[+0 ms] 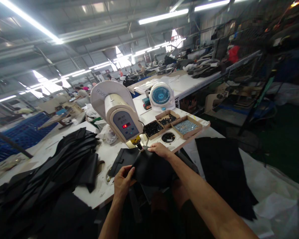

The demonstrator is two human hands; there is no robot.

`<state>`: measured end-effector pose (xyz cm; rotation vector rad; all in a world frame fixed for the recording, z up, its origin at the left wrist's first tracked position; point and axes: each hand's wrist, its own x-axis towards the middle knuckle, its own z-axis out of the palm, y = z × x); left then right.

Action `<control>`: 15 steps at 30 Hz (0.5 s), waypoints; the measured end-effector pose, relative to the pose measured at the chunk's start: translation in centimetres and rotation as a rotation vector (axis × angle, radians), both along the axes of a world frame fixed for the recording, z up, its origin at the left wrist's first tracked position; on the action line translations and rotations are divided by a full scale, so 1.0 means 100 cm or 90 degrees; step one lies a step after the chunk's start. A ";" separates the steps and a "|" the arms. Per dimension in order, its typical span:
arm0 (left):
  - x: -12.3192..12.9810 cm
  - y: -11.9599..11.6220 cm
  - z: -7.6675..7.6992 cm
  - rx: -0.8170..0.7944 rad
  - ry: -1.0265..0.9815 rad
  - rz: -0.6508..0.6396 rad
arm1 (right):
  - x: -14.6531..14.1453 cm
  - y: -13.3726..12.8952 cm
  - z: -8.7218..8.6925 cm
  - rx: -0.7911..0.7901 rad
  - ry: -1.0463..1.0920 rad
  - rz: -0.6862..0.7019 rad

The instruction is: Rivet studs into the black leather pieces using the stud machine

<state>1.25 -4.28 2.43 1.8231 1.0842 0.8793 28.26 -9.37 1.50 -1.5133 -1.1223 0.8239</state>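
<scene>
A black fabric piece (151,169) lies under the head of a white machine (122,114), whose small panel shows a red 0. My left hand (123,177) pinches the left edge of the fabric between thumb and fingers. Close to the right of the machine's dark tip (139,146), my right hand (159,150) grips the fabric's upper edge. Cardboard trays of small parts stand beyond it: one with black pieces (152,128), one with dark pieces (167,119), one with silvery pieces (185,126). A round recess (168,137) holds more dark pieces.
A large heap of black fabric pieces (64,162) covers the table's left part. More black fabric (224,169) lies at the right. A blue and white fan (161,95) stands behind the trays. Blue crates (22,132) are at the far left. Several people sit far off.
</scene>
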 end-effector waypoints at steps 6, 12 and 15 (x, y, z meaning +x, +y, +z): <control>-0.005 0.020 0.012 0.028 0.093 0.037 | -0.002 0.001 0.003 -0.004 -0.027 -0.025; -0.015 0.065 0.011 0.313 0.288 0.111 | -0.005 0.001 0.003 -0.009 -0.126 -0.053; -0.021 0.085 0.001 0.314 0.377 0.090 | -0.005 0.001 0.004 -0.019 -0.145 -0.063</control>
